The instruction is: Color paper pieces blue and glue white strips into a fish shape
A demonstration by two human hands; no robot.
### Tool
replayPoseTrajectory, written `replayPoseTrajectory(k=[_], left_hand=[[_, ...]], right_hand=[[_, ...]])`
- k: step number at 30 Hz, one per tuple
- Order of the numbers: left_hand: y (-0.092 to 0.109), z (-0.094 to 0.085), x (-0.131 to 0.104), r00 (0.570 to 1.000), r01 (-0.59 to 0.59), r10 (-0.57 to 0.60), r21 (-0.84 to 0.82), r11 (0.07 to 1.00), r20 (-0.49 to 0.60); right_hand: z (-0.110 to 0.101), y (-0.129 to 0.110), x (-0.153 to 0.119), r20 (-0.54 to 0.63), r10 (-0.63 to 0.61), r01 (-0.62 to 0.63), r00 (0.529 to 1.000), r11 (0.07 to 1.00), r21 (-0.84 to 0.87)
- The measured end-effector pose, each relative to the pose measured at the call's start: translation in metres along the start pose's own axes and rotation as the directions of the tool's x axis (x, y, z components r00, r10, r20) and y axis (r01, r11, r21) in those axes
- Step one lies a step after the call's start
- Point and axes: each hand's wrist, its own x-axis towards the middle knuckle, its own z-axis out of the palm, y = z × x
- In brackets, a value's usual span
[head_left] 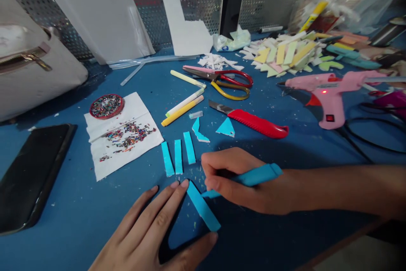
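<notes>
My right hand is wrapped round a blue marker, its tip at the edge of a bright blue strip. That strip lies slanted on the blue table. My left hand is spread low on the table, with fingertips at the strip's upper end and the thumb by its lower end. Above my left fingers lie three short blue strips. Two irregular blue scraps, one angular and one triangular, rest higher up, near a red-handled cutter.
Scissors and pale and yellow sticks lie farther back. A pink glue gun with a black cable stands right, below piled paper pieces. Left are beads on white paper, a dark phone and a bag.
</notes>
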Motion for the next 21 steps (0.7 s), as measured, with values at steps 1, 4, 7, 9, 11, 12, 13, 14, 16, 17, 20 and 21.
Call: replayPoseTrajectory(k=[1,4,7,9,11,12,13,14,16,17,20,21], left_hand=[[-0.0002,0.0002,0.0004,1.0,0.001,-0.001,0.005,1.0,-0.001],[-0.0004,0.0,0.0,1.0,-0.01,0.01,0.005,1.0,-0.01],[-0.0001,-0.0007,-0.0016,1.0,-0.008,0.008,-0.017,1.0,-0.031],[0.0001,-0.0011,-0.0022,0.999,-0.008,0.007,-0.022,1.0,-0.031],[0.0,-0.0017,-0.002,0.999,-0.015,0.015,-0.008,1.0,-0.029],[-0.0001,-0.002,-0.0017,0.999,-0.022,0.022,0.001,1.0,-0.024],[-0.0003,-0.0024,-0.0012,0.999,-0.032,0.032,0.008,0.999,-0.02],[-0.0004,-0.0028,-0.0008,0.999,-0.034,0.034,0.012,0.999,-0.018],[-0.0008,-0.003,-0.0002,1.0,-0.025,0.025,0.007,1.0,-0.007],[-0.0009,-0.0027,-0.0003,1.0,-0.023,0.023,0.001,1.0,-0.007],[-0.0003,0.0002,-0.0023,0.999,-0.012,0.011,-0.02,1.0,-0.038],[0.0004,0.0015,-0.0034,0.999,-0.008,0.006,-0.027,1.0,-0.049]], right_hand=[[0.0,-0.0003,0.0001,-0.007,-0.004,0.004,1.0,1.0,-0.002],[0.0001,-0.0009,0.0008,0.018,-0.03,0.03,0.999,1.0,0.002],[0.0002,-0.0015,0.0009,-0.017,0.003,-0.002,1.0,1.0,0.002],[0.0004,-0.0017,0.0005,-0.006,-0.009,0.009,1.0,1.0,-0.006],[0.0005,-0.0021,0.0002,0.003,-0.012,0.011,1.0,1.0,0.026],[0.0004,-0.0023,0.0004,-0.015,0.001,0.0,1.0,0.999,0.051],[0.0002,-0.0026,0.0008,-0.04,0.017,-0.014,0.999,0.997,0.077],[-0.0002,-0.0028,0.0015,-0.062,0.035,-0.028,0.997,0.995,0.099],[-0.0014,-0.0026,0.0038,-0.057,0.051,-0.044,0.997,0.991,0.125],[-0.0022,-0.0022,0.0052,-0.042,0.059,-0.053,0.997,0.989,0.136],[-0.0041,-0.0001,0.0092,-0.03,0.041,-0.038,0.999,0.994,0.107],[-0.0043,0.0007,0.0101,-0.034,0.017,-0.014,0.999,0.997,0.08]])
